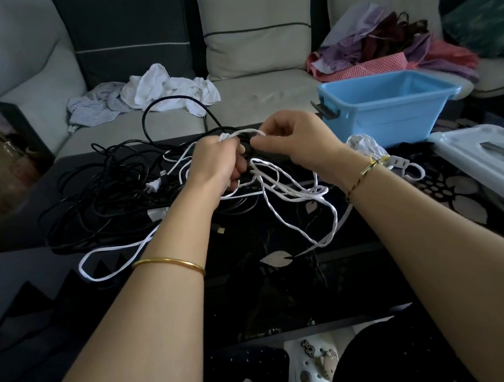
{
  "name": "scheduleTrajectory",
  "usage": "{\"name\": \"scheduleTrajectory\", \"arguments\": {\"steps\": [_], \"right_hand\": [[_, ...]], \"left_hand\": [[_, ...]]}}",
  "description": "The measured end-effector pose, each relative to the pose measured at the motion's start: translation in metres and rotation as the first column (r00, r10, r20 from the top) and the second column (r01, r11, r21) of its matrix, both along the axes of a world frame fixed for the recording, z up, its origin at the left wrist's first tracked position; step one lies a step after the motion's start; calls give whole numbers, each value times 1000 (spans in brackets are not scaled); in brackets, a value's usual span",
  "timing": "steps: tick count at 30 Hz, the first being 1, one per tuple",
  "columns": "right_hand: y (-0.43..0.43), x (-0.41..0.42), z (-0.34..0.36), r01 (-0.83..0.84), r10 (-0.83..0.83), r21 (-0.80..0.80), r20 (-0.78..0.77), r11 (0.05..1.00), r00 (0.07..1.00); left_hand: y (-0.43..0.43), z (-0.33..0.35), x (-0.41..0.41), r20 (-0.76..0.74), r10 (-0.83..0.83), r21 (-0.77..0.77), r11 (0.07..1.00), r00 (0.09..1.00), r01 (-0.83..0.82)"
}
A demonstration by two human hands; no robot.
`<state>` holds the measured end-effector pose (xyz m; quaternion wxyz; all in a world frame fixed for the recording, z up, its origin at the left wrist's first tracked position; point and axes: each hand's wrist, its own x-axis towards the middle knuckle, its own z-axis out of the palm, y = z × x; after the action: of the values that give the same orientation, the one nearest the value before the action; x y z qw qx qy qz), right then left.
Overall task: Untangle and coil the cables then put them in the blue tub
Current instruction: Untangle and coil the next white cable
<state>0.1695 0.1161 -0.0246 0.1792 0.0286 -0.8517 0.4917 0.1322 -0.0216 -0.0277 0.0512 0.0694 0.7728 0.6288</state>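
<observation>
A tangle of black cables (pixel 95 194) lies on the left of the dark glass table (pixel 285 280). A white cable (pixel 285 193) loops across the middle, its strands trailing down to the left and right. My left hand (pixel 216 160) grips a bundle of white and black cable above the table. My right hand (pixel 295 139) pinches a white loop just to its right; the two hands almost touch. The blue tub (pixel 385 108) stands at the back right of the table, seemingly with nothing in it.
A white lid (pixel 490 162) lies right of the tub. A coiled white cable with a plug (pixel 397 163) sits beside my right wrist. Behind the table is a sofa (pixel 250 97) with white clothes (pixel 165 91) and a pile of coloured fabric (pixel 384 46).
</observation>
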Motion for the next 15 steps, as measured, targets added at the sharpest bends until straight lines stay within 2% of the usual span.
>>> {"name": "scheduleTrajectory", "arguments": {"steps": [4,7,10,13,15], "right_hand": [[5,-5,1,175,-176,-56,-16,983,984],[5,-7,-2,234,-227,-128,68,964,972],[4,-9,-5,213,-188,-282,114,935,976],[2,-8,-4,139,-105,-433,102,891,989],[1,-7,-4,56,-14,-469,94,881,996]], "left_hand": [[-2,8,6,88,-167,47,986,982,163],[-3,14,12,174,-353,157,931,919,328],[-3,18,17,247,-464,284,874,851,394],[-5,20,18,277,-526,445,812,804,378],[-7,22,16,287,-572,573,746,769,340]]}}
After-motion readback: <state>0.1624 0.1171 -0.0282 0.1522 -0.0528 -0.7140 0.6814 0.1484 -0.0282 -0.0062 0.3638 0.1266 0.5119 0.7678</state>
